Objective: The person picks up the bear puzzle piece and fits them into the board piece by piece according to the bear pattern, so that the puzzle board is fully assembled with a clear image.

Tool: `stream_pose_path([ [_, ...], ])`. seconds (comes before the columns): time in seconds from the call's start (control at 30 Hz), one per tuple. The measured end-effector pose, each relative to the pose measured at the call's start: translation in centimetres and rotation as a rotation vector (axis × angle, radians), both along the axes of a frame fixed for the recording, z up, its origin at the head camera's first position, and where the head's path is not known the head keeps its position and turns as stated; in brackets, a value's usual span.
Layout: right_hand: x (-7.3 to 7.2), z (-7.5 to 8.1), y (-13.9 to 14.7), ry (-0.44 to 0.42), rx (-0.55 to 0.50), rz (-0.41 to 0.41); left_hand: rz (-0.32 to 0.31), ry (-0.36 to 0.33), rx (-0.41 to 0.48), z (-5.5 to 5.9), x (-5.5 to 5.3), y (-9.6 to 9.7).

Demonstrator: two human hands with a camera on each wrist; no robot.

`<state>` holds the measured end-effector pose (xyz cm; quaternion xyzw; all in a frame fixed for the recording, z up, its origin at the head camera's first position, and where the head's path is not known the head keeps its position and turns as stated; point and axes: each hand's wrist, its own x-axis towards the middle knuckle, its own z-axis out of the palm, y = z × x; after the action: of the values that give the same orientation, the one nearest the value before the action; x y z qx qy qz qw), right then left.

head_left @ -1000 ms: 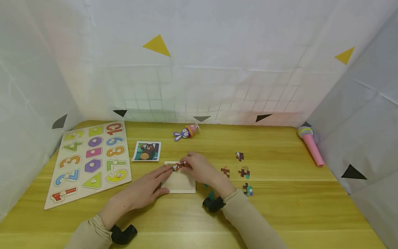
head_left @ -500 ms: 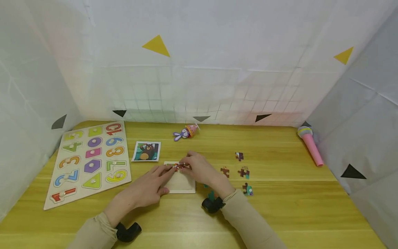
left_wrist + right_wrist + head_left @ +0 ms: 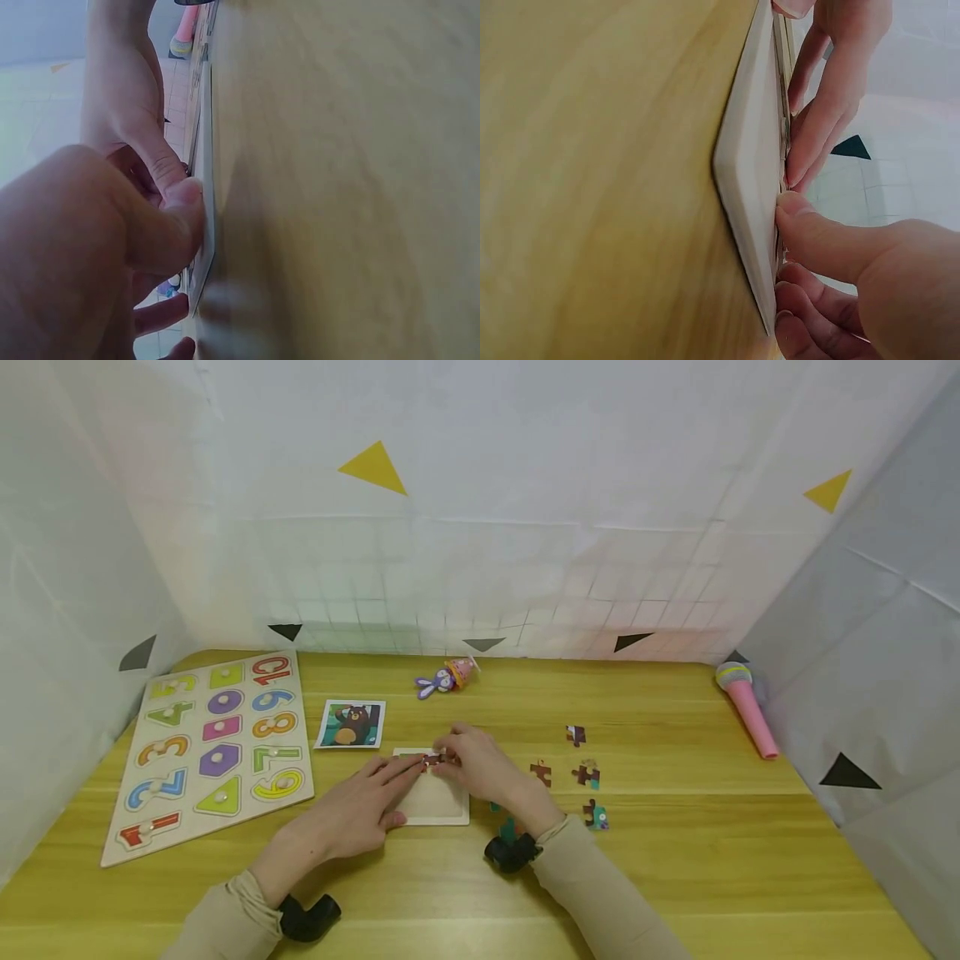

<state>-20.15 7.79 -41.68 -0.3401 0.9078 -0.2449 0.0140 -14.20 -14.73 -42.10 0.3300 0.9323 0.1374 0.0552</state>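
A shallow wooden puzzle tray (image 3: pixel 438 820) lies on the table between both hands, with brown and reddish jigsaw pieces along its far side. My right hand (image 3: pixel 480 768) pinches a dark brown jigsaw piece (image 3: pixel 433 760) between thumb and fingers at that side. From the left, my left hand (image 3: pixel 348 814) reaches over the tray; its extended fingers touch the pieces there, and its thumb rests at the near left rim. The right wrist view shows both hands' fingertips close together above the tray edge (image 3: pixel 742 165). Fingers partly hide the pieces.
Several loose jigsaw pieces (image 3: pixel 587 774) lie right of the tray, some partly behind the right wrist. A bear picture card (image 3: pixel 351 724) and a number board (image 3: pixel 225 727) are at left. A small bunny toy (image 3: pixel 446 678) lies behind, a pink microphone (image 3: pixel 750 710) far right.
The left hand's fingers have shifted slightly right along the tray's far side, toward the right fingertips. The right hand keeps pinching the jigsaw piece, which sits slightly lower between the fingers.
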Motion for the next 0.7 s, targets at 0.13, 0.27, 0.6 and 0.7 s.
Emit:
stream_pose_path([
  [0.13,-0.11,0.09,0.03,-0.038,0.000,-0.009,0.006,0.008,-0.024,0.17,0.08,0.12],
  [0.27,-0.26,0.15,0.12,-0.056,0.000,-0.007,0.004,0.026,-0.071,0.39,0.09,0.34],
  [0.6,-0.12,0.36,0.13,-0.077,-0.011,-0.012,0.009,0.051,-0.118,0.43,-0.08,0.49],
  [0.7,-0.11,0.37,0.17,-0.056,-0.011,-0.006,0.007,0.054,-0.111,0.48,-0.07,0.49],
])
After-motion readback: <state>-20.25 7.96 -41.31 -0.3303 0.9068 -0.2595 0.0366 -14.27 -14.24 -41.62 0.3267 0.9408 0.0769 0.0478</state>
